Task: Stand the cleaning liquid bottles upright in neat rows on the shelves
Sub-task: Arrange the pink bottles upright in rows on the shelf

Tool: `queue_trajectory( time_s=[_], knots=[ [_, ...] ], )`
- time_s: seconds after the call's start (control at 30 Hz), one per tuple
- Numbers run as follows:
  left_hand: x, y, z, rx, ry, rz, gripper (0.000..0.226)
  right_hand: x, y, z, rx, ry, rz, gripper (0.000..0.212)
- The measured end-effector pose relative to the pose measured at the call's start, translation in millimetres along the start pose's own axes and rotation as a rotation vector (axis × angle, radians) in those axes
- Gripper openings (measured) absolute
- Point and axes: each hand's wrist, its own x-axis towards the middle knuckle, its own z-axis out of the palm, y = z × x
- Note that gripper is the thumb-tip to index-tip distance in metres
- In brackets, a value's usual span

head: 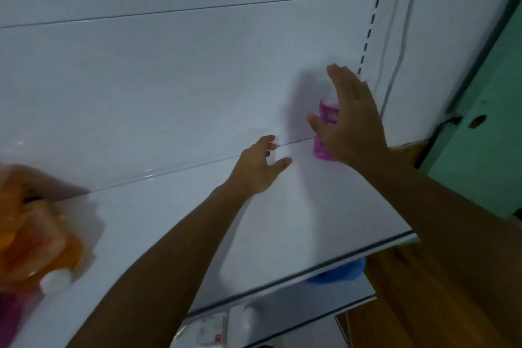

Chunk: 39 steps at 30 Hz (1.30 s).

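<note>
At the lower left of the frame a blurred orange bottle (36, 240) with a white cap lies tilted on the white shelf (175, 223). Mid-frame the left hand (258, 168) hovers with fingers spread and empty. Right of centre the right hand (348, 121), fingers splayed, covers an upright pink-labelled bottle (327, 114) at the shelf's back; whether it touches it I cannot tell.

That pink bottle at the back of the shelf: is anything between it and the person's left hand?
Nothing visible. Only bare white shelf lies between the left hand and the pink bottle. The right hand is spread open in front of the bottle, hiding part of it.
</note>
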Motion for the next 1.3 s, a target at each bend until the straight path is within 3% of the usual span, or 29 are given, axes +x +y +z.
queue_trajectory(
  time_s=[0.1, 0.37, 0.63, 0.77, 0.93, 1.07, 1.13, 1.3],
  knots=[
    [-45, -24, -43, 0.027, 0.043, -0.056, 0.059, -11, -63, 28, 0.023, -0.169, -0.090, 0.071],
    [-186, -89, -138, 0.051, 0.130, -0.226, 0.054, -47, -242, 102, 0.377, -0.501, -0.170, 0.060],
    [-295, -96, -172, -0.036, 0.128, -0.071, 0.032, -81, -356, 119, 0.638, -0.788, -0.330, 0.050],
    [-332, -105, -183, -0.020, 0.223, -0.039, 0.015, -89, -374, 123, 0.753, -1.017, -0.442, 0.068],
    [-362, -128, -198, 0.159, 0.475, -0.337, 0.042, -83, -372, 125, 0.713, -0.993, -0.472, 0.077],
    [-367, -127, -206, 0.237, 0.725, -0.538, 0.040, -83, -368, 121, 0.650, -0.963, -0.460, 0.069],
    [-365, -130, -209, 0.149, 0.788, -0.523, 0.049, -87, -369, 119, 0.697, -0.975, -0.421, 0.067],
    [-364, -129, -214, 0.019, 0.685, -0.347, 0.051, -91, -367, 113, 0.742, -0.961, -0.361, 0.061]
  ],
)
